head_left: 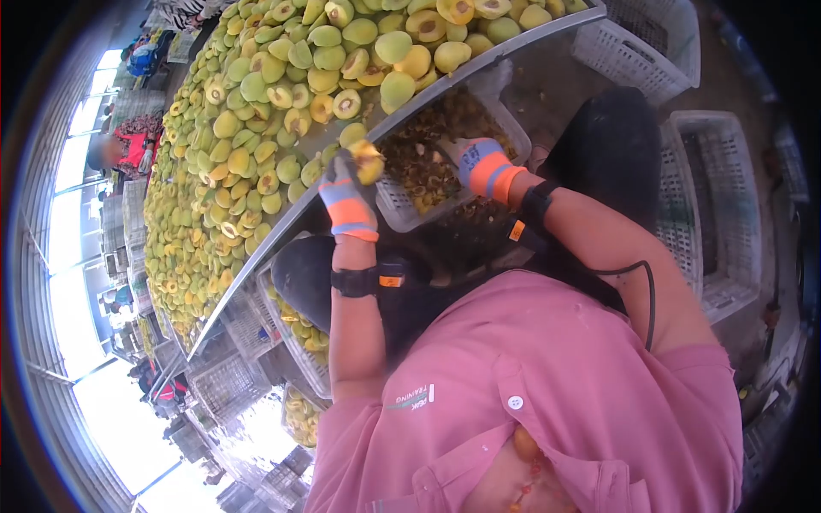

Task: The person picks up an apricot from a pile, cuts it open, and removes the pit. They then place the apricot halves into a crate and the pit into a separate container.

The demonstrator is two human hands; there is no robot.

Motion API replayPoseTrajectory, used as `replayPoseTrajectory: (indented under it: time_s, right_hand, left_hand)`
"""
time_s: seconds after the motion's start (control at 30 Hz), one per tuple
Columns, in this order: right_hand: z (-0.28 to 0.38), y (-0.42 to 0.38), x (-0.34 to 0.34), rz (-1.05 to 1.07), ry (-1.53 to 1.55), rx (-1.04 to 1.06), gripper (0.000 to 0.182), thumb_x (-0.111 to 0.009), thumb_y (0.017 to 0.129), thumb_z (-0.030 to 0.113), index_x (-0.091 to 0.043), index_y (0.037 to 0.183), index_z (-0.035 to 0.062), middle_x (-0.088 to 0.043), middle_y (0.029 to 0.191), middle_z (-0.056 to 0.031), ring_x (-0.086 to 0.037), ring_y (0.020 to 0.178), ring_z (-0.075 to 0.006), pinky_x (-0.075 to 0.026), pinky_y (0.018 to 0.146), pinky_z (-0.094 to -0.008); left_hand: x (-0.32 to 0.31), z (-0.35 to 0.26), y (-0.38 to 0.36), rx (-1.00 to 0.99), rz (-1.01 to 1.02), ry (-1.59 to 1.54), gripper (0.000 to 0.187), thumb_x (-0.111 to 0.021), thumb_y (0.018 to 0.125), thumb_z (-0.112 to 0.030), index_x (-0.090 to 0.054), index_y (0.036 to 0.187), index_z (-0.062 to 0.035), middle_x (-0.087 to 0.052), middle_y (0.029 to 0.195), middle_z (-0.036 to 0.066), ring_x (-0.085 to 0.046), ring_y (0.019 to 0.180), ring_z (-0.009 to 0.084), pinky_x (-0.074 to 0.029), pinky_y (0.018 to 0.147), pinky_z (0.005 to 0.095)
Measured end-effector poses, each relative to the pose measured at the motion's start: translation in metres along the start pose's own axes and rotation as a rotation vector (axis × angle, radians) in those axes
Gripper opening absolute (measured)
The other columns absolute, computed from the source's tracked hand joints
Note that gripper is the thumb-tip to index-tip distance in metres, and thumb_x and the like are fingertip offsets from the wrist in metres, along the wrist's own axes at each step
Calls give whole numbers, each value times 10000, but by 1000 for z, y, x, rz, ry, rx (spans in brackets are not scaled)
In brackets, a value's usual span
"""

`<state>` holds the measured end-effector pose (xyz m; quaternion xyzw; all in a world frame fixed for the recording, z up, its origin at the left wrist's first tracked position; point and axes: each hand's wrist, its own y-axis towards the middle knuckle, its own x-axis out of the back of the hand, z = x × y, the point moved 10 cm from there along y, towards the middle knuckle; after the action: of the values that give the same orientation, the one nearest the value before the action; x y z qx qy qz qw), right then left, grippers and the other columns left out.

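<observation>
The left hand (345, 192), in a striped glove, is closing around a yellow fruit half (368, 161) and holding it just above the near rim of the white crate (395, 214). The right hand (479, 164), gloved too, is reaching into this crate of pits, but I cannot tell whether it is gripping anything. Behind the crate, the worktop (479, 64) is carrying many cut fruit halves (256, 128).

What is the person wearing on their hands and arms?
Both hands wear knitted gloves with orange and blue striped cuffs: the left hand and the right hand. Each wrist has a black band with a small orange tag. A thin black cable runs along the right arm. The pink shirt has short sleeves and white lettering on the chest.
</observation>
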<state>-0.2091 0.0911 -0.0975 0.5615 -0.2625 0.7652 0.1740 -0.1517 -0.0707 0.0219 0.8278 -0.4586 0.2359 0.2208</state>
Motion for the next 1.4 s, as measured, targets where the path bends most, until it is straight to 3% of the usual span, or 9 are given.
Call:
replayPoseTrajectory:
  time_s: [0.1,0.2,0.3,0.6,0.73,0.9,1.03,1.3,1.4]
  right_hand:
    - [0,-5,0,-24,141,-124,462,-576,841,215,-482,1286,130,-674,1010,-151,-654,916,-324,-514,737,-406]
    - [9,-7,43,-171,305,-171,452,-541,860,292,-486,1275,123,-677,966,-165,-650,907,-332,-506,749,-430]
    - [18,-18,90,-504,545,-50,478,-546,838,299,-484,1270,105,-678,915,-175,-645,902,-330,-498,774,-406]
    - [21,-13,81,-314,484,-37,427,-595,814,259,-542,1216,126,-668,994,-152,-636,925,-338,-495,784,-425]
    - [3,-7,26,-30,524,-88,380,-583,826,274,-578,1180,138,-663,1030,-176,-627,956,-354,-493,806,-437]
    - [10,-10,28,-204,822,-219,321,-565,820,241,-624,1099,95,-661,988,-196,-613,937,-386,-493,805,-428]
    - [0,-1,47,-334,1478,-141,268,-675,834,156,-634,1080,57,-653,873,-15,-571,768,-83,-468,670,-247]
    - [32,-6,72,-205,1868,-25,363,-685,873,279,-614,1136,38,-629,902,7,-554,773,-52,-465,648,-222]
    - [41,-11,84,-43,1804,68,371,-678,873,284,-615,1140,34,-636,884,2,-554,776,-51,-468,655,-225]
  left_hand:
    - [36,-39,10,-449,-191,821,251,-568,914,-86,-551,1138,25,-618,975,57,-622,894,173,-533,745,292]
    - [36,6,11,195,-197,-803,284,-633,902,-198,-593,1103,-1,-653,977,73,-628,836,185,-516,733,305]
    - [18,5,5,148,-161,-653,216,-559,960,-169,-602,1089,-1,-633,1018,38,-596,884,125,-495,760,259]
    - [10,-22,1,-102,-102,-22,227,-526,962,-144,-602,1044,54,-647,1032,128,-606,907,172,-501,788,302]
    - [9,1,6,103,-206,-802,258,-522,973,-197,-599,1061,33,-648,1052,118,-609,910,166,-506,780,303]
    - [5,-23,6,-82,-162,-484,244,-488,985,-197,-594,1031,17,-620,971,77,-586,866,154,-483,786,285]
    - [12,-26,2,-100,-245,-326,197,-479,978,-143,-576,1039,17,-605,999,72,-568,895,143,-475,796,292]
    - [4,-58,-6,-389,-67,-75,189,-550,895,-46,-555,1075,8,-612,1006,92,-602,899,198,-492,771,330]
    - [-10,-36,1,-4,150,-497,430,-713,729,-47,-557,1126,16,-627,1029,134,-636,909,263,-513,766,343]
